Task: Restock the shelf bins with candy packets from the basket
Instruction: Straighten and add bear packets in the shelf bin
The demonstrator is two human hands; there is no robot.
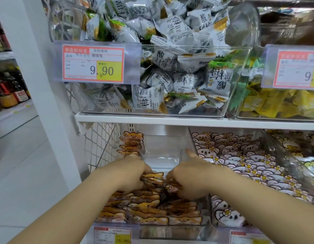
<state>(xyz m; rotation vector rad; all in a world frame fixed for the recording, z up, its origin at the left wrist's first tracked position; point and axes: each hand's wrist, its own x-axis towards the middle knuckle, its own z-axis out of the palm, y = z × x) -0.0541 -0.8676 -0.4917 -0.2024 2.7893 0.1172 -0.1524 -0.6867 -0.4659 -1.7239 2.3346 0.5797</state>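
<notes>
Left hand (133,170), right hand (189,178) gripping orange packets (153,179), long axes crosswise.

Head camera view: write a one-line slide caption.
Left hand and right hand grip orange animal-print packets in a clear lower-shelf bin, beside koala-print packets.

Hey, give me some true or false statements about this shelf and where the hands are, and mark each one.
1. The left hand and the right hand both hold orange packets in the lower bin. True.
2. The upper bin above them holds the same orange packets. False: it holds white packets.
3. Its price tag reads 9.90. True.
4. The koala packets lie left of the hands. False: they lie to the right.
5. The lower bin is full to the back. False: bare clear plastic shows behind the hands.
</notes>
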